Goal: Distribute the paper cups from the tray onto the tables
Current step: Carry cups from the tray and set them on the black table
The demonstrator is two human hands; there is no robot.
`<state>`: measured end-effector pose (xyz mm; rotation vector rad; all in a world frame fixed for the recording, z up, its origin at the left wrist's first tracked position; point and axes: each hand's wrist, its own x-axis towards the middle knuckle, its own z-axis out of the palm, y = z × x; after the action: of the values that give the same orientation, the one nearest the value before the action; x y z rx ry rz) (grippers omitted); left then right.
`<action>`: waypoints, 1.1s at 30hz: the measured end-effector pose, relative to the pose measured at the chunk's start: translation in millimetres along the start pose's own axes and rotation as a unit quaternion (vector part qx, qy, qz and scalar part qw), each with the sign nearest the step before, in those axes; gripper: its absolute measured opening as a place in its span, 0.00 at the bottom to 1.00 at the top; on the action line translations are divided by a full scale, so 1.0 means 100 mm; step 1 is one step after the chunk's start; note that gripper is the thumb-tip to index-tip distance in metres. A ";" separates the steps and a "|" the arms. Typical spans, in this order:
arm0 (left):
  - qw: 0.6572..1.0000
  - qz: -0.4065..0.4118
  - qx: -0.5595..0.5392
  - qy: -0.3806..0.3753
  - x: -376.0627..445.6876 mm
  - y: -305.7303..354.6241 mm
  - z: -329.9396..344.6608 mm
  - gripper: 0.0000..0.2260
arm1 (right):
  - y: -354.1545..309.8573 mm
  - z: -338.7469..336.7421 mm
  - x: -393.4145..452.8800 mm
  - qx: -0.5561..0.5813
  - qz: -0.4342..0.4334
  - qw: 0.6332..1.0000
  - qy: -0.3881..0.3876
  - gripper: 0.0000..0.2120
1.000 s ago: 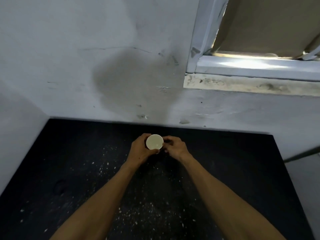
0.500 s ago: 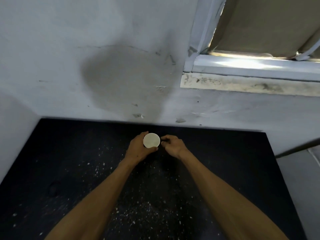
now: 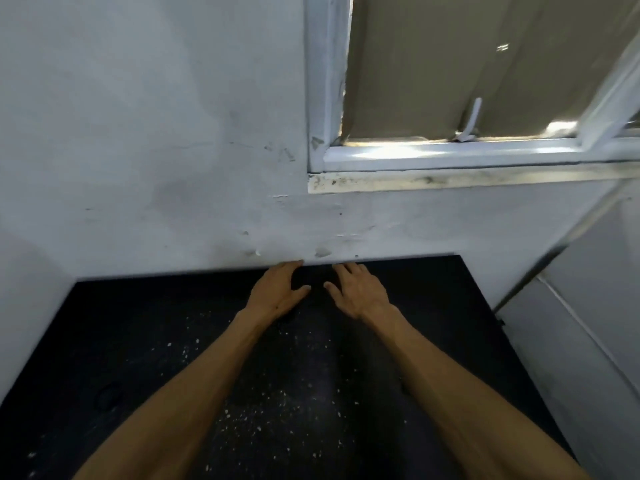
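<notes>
Paper cups, none visible now, should be light and crushable, best held gently round the wall; left hand and right hand hover spread and empty near the black speckled worktop's far edge.

We have a single view, from a camera worn on the head, looking forward and down. It sits close above a dark tabletop pushed against a white wall, with a window frame at upper right. Both forearms run up from the bottom edge to the left hand and right hand mid-frame.
</notes>
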<state>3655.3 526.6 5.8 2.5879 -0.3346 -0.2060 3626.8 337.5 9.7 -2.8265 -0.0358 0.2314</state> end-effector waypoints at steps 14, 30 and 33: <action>0.981 0.167 0.099 -0.002 -2.08 1.65 0.48 0.31 | 0.87 -0.45 -3.09 -0.054 0.086 0.987 0.124 0.35; 0.904 0.410 0.123 -0.006 -4.40 3.43 1.07 0.31 | 1.39 -0.73 -6.64 -0.079 0.271 0.934 0.219 0.36; 0.881 0.457 0.120 -0.022 -4.96 3.61 1.23 0.32 | 1.30 -0.57 -7.45 -0.088 0.318 0.915 0.233 0.37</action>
<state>3083.5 303.3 126.7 2.3457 -1.6130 0.1297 2901.2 159.9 139.3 -2.8894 1.0186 -0.3327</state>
